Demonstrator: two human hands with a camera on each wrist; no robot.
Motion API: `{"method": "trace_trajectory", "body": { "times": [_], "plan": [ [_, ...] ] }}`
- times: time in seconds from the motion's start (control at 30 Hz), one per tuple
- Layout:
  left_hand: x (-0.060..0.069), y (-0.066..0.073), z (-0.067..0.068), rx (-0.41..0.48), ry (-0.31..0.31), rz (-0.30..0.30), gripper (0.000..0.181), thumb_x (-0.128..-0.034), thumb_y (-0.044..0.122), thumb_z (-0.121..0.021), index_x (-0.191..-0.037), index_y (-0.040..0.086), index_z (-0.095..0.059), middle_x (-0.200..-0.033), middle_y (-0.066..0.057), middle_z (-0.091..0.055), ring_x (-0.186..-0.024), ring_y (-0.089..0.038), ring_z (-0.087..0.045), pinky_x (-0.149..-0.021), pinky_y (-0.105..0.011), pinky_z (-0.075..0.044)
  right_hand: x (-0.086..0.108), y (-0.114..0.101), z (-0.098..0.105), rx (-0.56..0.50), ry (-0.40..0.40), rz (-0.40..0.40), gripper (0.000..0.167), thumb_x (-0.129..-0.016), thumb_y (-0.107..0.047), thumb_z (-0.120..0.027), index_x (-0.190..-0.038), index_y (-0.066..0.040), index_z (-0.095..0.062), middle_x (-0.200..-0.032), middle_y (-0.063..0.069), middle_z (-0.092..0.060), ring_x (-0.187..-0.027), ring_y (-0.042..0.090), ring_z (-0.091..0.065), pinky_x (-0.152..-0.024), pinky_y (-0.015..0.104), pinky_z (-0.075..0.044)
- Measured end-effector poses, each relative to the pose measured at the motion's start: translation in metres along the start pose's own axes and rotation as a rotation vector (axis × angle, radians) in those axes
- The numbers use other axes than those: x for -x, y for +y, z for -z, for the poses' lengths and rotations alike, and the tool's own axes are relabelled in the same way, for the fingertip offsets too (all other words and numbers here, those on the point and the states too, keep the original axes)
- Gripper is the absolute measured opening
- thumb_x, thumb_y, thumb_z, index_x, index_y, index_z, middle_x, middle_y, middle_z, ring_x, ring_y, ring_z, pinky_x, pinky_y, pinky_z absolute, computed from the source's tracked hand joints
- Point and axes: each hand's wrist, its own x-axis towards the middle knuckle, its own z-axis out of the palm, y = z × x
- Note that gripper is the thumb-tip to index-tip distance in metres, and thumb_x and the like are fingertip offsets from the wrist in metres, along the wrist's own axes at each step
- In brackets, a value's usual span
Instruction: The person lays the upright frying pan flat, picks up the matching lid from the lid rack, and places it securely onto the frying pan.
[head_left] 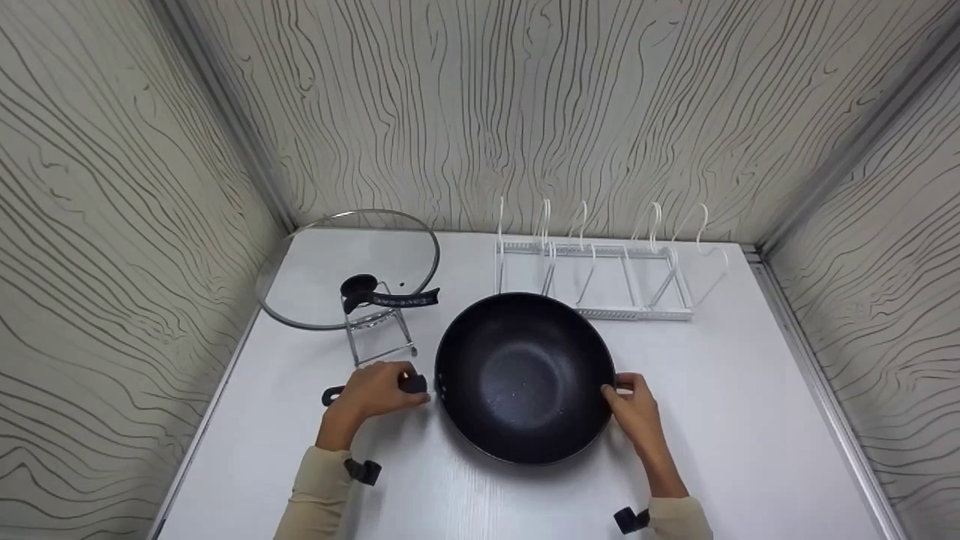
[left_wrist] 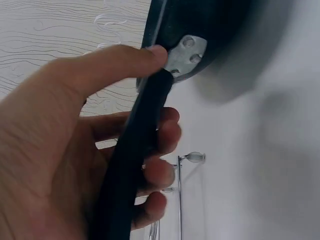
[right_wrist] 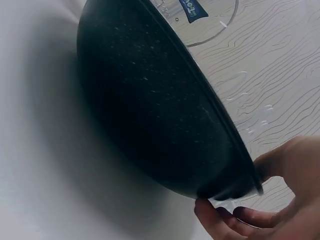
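A large black wok [head_left: 525, 382] sits between my two hands in the head view, its bowl facing up. My left hand [head_left: 379, 390] grips its long black handle [left_wrist: 132, 150], thumb near the riveted metal bracket [left_wrist: 186, 56] and fingers curled around from below. On the opposite side, my right hand [head_left: 637, 409] pinches the wok's edge, with the thumb at the rim and fingers underneath. The right wrist view shows the wok's dark, speckled outer side [right_wrist: 155, 100], with a shadow beneath it. Whether its base touches the table cannot be told.
A glass lid [head_left: 360, 210] with a black knob leans in a metal wire stand [head_left: 382, 352] at the back left. Behind the wok, toward the right, lies a white rack [head_left: 637, 313] with several upright wire dividers. Patterned panels [head_left: 480, 112] wall in the white table [head_left: 750, 435].
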Motion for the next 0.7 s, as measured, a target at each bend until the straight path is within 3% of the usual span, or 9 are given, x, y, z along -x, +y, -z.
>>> {"method": "trace_trajectory", "body": {
  "times": [0.1, 0.23, 0.37, 0.53, 0.7],
  "plan": [
    [0.0, 0.0, 0.002, 0.052, -0.002, 0.007, 0.037, -0.0867, 0.054, -0.078, -0.102, 0.02, -0.077, -0.095, 0.003, -0.076, -0.085, -0.016, -0.066, -0.077, -0.043, -0.055, -0.003, -0.005, 0.005, 0.015, 0.063, 0.037, 0.038, -0.102, -0.018, -0.064, -0.131, 0.004, -0.057, -0.132, 0.029, -0.065, -0.107, 0.031, -0.073, -0.076, 0.024, -0.052],
    [0.0, 0.0, 0.005, 0.098, 0.029, -0.007, 0.027, -0.0933, 0.048, -0.074, -0.099, 0.021, -0.076, -0.094, 0.004, -0.077, -0.087, -0.016, -0.07, -0.079, -0.042, -0.057, -0.007, -0.012, 0.008, 0.038, 0.189, 0.147, 0.019, -0.098, -0.012, -0.067, -0.11, 0.002, -0.067, -0.112, 0.022, -0.073, -0.086, 0.013, -0.069, -0.069, 0.019, -0.05],
    [-0.001, -0.001, 0.008, 0.127, 0.082, -0.001, 0.017, -0.0989, 0.035, -0.072, -0.101, 0.019, -0.076, -0.092, 0.003, -0.078, -0.085, -0.016, -0.072, -0.078, -0.043, -0.058, -0.009, -0.023, 0.003, 0.057, 0.278, 0.264, 0.007, -0.095, -0.006, -0.069, -0.098, 0.0, -0.072, -0.096, 0.015, -0.074, -0.082, 0.013, -0.065, -0.07, 0.015, -0.049],
    [-0.004, -0.002, 0.012, 0.155, 0.166, 0.033, 0.011, -0.101, 0.022, -0.071, -0.105, 0.015, -0.078, -0.09, 0.002, -0.077, -0.082, -0.013, -0.069, -0.076, -0.041, -0.057, -0.011, -0.038, -0.006, -0.002, 0.276, 0.381, 0.004, -0.095, -0.005, -0.074, -0.097, -0.001, -0.075, -0.094, 0.012, -0.075, -0.081, 0.006, -0.064, -0.074, 0.013, -0.05],
    [-0.006, -0.003, 0.017, 0.179, 0.272, 0.046, 0.01, -0.0997, 0.015, -0.071, -0.105, 0.012, -0.079, -0.087, 0.002, -0.075, -0.08, -0.013, -0.065, -0.075, -0.04, -0.055, -0.012, -0.051, -0.021, -0.071, 0.216, 0.504, 0.005, -0.097, -0.006, -0.076, -0.095, -0.002, -0.075, -0.089, 0.009, -0.075, -0.074, 0.002, -0.062, -0.07, 0.014, -0.05]
  ]
}}
